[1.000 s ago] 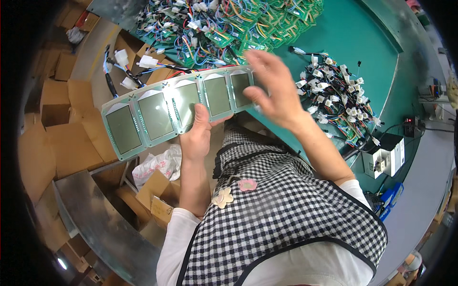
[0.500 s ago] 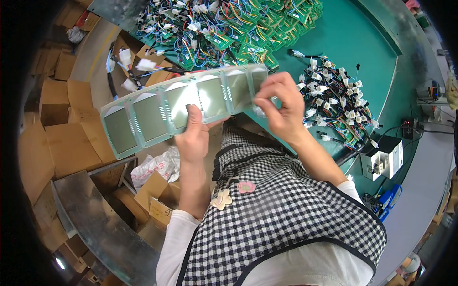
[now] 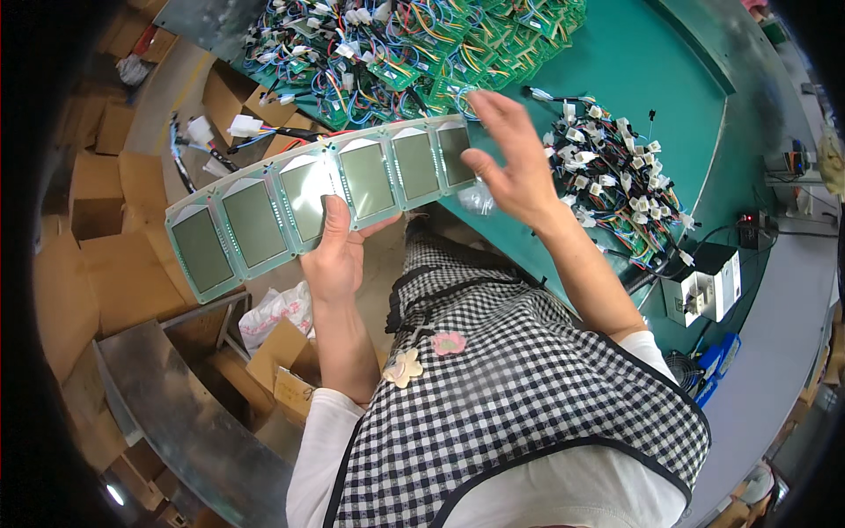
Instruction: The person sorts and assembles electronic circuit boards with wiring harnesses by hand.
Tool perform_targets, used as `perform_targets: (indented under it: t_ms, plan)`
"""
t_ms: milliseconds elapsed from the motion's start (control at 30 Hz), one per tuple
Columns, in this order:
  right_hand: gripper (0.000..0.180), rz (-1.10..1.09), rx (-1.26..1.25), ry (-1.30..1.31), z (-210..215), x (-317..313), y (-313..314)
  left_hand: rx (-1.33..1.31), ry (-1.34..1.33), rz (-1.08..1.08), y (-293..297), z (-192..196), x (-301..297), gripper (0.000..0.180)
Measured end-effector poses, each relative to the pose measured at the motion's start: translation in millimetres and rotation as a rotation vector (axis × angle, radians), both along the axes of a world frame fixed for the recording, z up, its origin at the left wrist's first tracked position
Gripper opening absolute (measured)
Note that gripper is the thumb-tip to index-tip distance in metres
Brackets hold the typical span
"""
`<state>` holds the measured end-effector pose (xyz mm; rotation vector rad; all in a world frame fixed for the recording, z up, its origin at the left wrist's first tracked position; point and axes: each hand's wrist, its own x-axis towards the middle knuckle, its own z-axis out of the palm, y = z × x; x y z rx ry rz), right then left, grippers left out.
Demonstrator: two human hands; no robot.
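My left hand (image 3: 334,255) is closed on a long strip of joined LCD circuit boards (image 3: 359,180), thumb on the front and fingers behind. The strip tilts up toward the right, its several grey-green screens facing me and one catching a bright glare. Connector leads with white plugs (image 3: 245,126) stick out beyond its upper left edge. My right hand (image 3: 515,163) is at the strip's right end, thumb and fingers apart, with nothing seen in it. Whether its fingertips touch the strip's edge I cannot tell.
On the green table (image 3: 651,62), a big heap of green circuit boards with wires (image 3: 422,53) lies at the back. A pile of white-plugged cables (image 3: 616,176) is at the right, near a white box-shaped device (image 3: 704,286). Cardboard boxes (image 3: 132,273) stand at the left.
The strip and my left hand have shifted slightly left. My right hand's fingers, bent together near the strip's right end before, have spread and lifted.
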<state>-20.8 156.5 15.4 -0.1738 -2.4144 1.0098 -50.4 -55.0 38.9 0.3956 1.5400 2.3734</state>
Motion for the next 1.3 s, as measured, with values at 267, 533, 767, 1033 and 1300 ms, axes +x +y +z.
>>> perform_targets:
  t_ms: [267,533,767,1033,1300]
  plan:
    - [0.027,0.188,0.156,0.322,-14,-1,-5,0.067,-0.039,-0.029,1,0,3,0.044]
    - [0.029,0.059,-0.013,0.234,-6,-2,-14,0.056,-0.013,-0.044,-5,-6,0,0.043]
    - [0.026,0.113,0.206,0.285,-17,0,-10,0.054,-0.023,-0.008,1,-1,0,0.044]
    - [0.015,0.112,0.048,0.211,-9,-10,-10,-0.015,0.010,-0.047,-1,-2,-1,0.043]
    - [0.012,0.343,-0.035,0.166,-11,-7,0,0.037,-0.038,0.090,-16,-4,-13,0.042]
